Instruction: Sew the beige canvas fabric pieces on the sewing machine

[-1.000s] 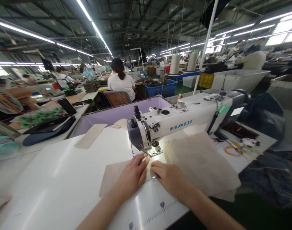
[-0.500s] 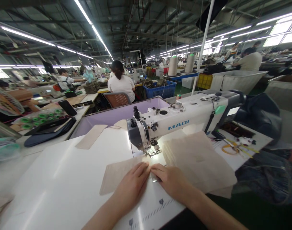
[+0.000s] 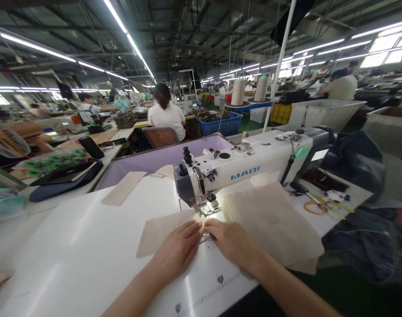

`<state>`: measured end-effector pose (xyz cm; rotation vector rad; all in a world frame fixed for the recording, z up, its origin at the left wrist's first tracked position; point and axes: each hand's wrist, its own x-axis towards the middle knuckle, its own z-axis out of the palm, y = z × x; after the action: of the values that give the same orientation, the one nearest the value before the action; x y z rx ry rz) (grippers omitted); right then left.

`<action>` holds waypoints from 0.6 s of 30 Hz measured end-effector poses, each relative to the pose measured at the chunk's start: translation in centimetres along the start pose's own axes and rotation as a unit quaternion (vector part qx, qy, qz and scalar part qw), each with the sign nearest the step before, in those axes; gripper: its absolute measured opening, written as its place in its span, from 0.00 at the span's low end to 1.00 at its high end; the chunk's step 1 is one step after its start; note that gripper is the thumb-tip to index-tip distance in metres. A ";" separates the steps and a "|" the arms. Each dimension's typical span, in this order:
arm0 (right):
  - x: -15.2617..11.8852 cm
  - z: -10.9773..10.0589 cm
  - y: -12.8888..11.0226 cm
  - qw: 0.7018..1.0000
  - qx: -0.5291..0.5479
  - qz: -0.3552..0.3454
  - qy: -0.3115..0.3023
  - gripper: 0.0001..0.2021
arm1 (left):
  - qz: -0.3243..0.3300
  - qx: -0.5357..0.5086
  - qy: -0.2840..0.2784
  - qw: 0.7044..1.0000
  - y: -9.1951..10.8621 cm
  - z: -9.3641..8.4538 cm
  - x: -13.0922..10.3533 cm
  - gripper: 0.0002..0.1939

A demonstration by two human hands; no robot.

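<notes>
A beige fabric piece (image 3: 161, 231) lies on the white table with its right end at the presser foot (image 3: 211, 210) of a sewing machine (image 3: 227, 169). My left hand (image 3: 181, 244) presses on that piece, fingers together and closed at its edge. Just right of it, my right hand (image 3: 232, 242) is closed too, its fingertips pinching at the same edge, almost touching the left ones. The fabric between the fingertips is mostly hidden. Right of the needle, a stack of beige fabric pieces (image 3: 273, 220) rests beside my right hand.
Another beige piece (image 3: 123, 188) lies farther left on the table (image 3: 98, 255). Behind the machine is a lilac-lined bin (image 3: 148, 160). Scissors (image 3: 316, 204) lie at the right. A person in a white shirt (image 3: 167, 116) sits ahead, near a blue crate (image 3: 220, 123).
Both hands have moved slightly forward, closer to the presser foot, and the fabric piece has shifted forward with them. The stack on the right stays in place.
</notes>
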<state>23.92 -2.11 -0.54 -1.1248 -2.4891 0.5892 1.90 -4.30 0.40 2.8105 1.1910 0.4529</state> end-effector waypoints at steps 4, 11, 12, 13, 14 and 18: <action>0.9 -0.1 -0.1 1.000 -0.012 0.007 0.002 0.14 | -0.014 -0.007 0.001 1.000 -1.3 0.0 0.4 0.18; 1.7 -0.1 0.2 1.000 -0.028 0.008 0.001 0.14 | -0.023 -0.015 0.004 1.000 -3.1 -0.4 1.8 0.18; 1.7 -0.2 0.2 1.000 -0.025 0.005 0.002 0.14 | -0.024 -0.014 0.006 1.000 -3.3 -0.4 1.9 0.18; 1.6 -0.3 0.1 1.000 -0.022 0.002 0.002 0.14 | -0.025 -0.015 0.009 1.000 -3.4 -0.4 2.0 0.18; 1.5 -0.4 0.0 1.000 -0.019 0.000 0.002 0.14 | -0.026 -0.015 0.012 0.999 -3.5 -0.3 2.0 0.18; 0.7 -0.3 -0.6 0.999 -0.026 0.021 -0.001 0.13 | -0.020 -0.010 0.034 0.999 -3.6 0.2 1.6 0.18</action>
<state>23.25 -1.81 0.11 -1.1988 -2.5020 0.5392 0.49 -0.60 0.02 2.7701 1.2445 0.5575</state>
